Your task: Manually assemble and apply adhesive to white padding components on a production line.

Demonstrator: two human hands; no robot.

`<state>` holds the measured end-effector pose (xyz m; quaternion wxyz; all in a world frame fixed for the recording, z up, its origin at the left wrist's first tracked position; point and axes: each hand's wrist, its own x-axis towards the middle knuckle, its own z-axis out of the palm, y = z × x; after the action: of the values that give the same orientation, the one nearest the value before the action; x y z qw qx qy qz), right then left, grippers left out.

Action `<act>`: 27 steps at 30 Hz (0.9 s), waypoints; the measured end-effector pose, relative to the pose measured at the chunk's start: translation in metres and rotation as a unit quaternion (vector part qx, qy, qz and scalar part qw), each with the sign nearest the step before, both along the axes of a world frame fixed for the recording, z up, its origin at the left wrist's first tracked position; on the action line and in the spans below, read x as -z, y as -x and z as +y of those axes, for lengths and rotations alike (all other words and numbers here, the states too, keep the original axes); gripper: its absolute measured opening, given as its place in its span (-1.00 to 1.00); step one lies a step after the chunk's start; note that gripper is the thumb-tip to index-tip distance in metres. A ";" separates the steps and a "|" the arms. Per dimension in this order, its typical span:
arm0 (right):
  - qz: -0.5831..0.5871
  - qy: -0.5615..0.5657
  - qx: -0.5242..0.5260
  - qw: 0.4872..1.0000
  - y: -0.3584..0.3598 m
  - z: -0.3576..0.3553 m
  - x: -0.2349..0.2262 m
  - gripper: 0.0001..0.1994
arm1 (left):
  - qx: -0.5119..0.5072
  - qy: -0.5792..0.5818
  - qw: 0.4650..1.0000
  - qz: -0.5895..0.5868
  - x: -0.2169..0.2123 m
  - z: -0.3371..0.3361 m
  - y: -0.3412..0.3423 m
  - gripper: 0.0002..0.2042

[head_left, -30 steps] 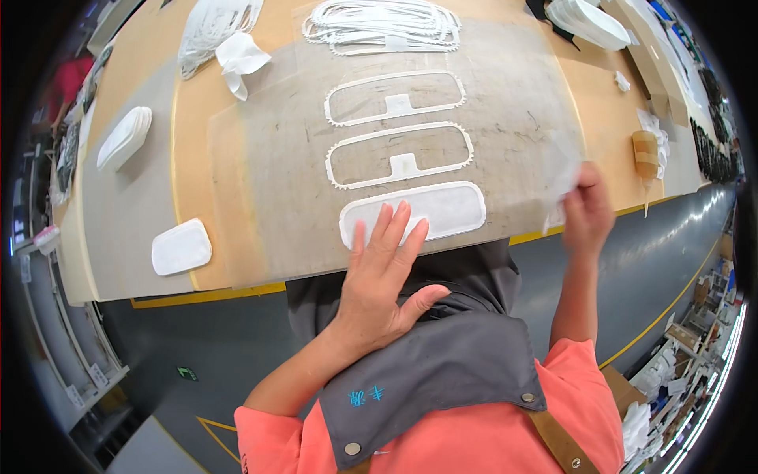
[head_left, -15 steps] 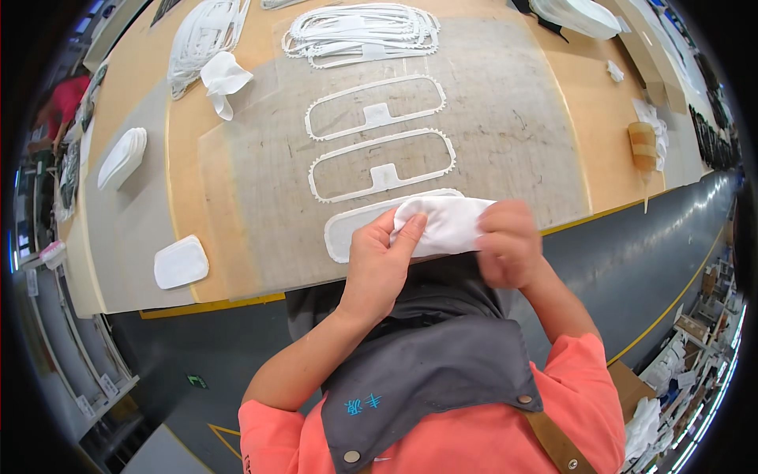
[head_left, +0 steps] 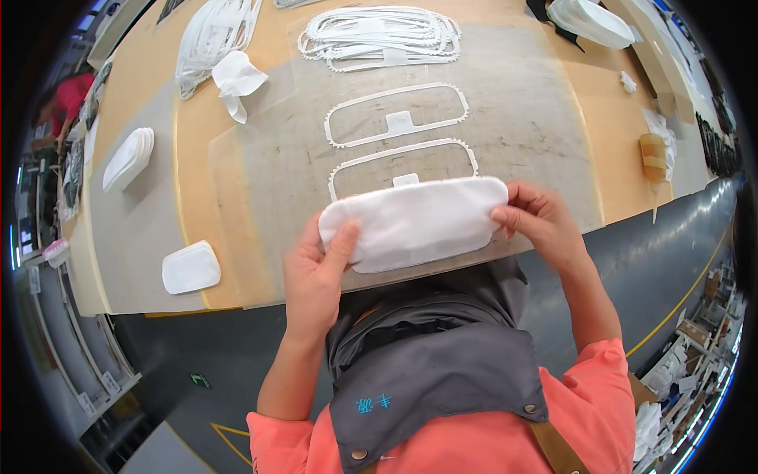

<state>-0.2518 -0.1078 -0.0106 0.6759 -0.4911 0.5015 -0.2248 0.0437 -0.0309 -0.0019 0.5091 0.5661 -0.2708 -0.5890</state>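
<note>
A white oval-ended fabric piece (head_left: pixel 414 217) is stretched flat between my two hands at the table's front edge. My left hand (head_left: pixel 314 272) pinches its left end, thumb on top. At the other end, my right hand (head_left: pixel 541 221) grips the upper corner between thumb and fingers. A thin white edge shows along the cloth's lower side; most of what lies beneath is hidden. Just beyond, a white toothed oval frame with a tab (head_left: pixel 405 180) is partly covered by the cloth. Farther back lies a second such frame (head_left: pixel 400 122), fully visible.
A pile of white frames (head_left: pixel 379 35) lies at the back, with more white strips (head_left: pixel 213 47) to its left. Small white pads (head_left: pixel 192 267) and a pad stack (head_left: pixel 129 158) sit left. Rightward are a brown-yellow bottle (head_left: pixel 652 158) and a box (head_left: pixel 663 71).
The bunched, folded cloth has been spread out flat. My left hand has moved left and my right hand slightly right, so the cloth now covers the nearest white oval piece.
</note>
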 end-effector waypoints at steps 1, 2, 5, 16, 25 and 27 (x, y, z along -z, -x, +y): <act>0.018 0.032 0.011 0.999 -0.006 -0.006 0.001 -0.79 | -0.002 0.002 0.999 -0.034 0.005 -0.005 -0.004 -0.71; 0.036 0.063 0.023 0.997 -0.010 -0.011 0.002 -0.79 | 0.002 -0.007 0.999 -0.053 0.007 -0.009 -0.007 -0.71; 0.034 0.070 0.063 0.995 -0.016 -0.023 0.010 -0.82 | 0.009 -0.034 0.996 -0.085 0.011 -0.022 -0.018 -0.74; 0.109 0.071 0.093 0.987 -0.027 -0.040 0.020 -0.81 | 0.011 -0.069 0.980 -0.189 0.027 -0.048 -0.037 -0.76; 0.150 0.091 0.100 0.979 -0.031 -0.037 0.024 -0.80 | 0.005 -0.066 0.972 -0.227 0.034 -0.049 -0.039 -0.76; 0.159 0.100 0.100 0.977 -0.031 -0.036 0.026 -0.79 | 0.004 -0.062 0.971 -0.232 0.036 -0.049 -0.039 -0.76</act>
<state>-0.2206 -0.1442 -0.0362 0.5094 -0.5330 0.6238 -0.2594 0.0831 -0.0797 -0.0379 0.3935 0.7167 -0.3472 -0.4593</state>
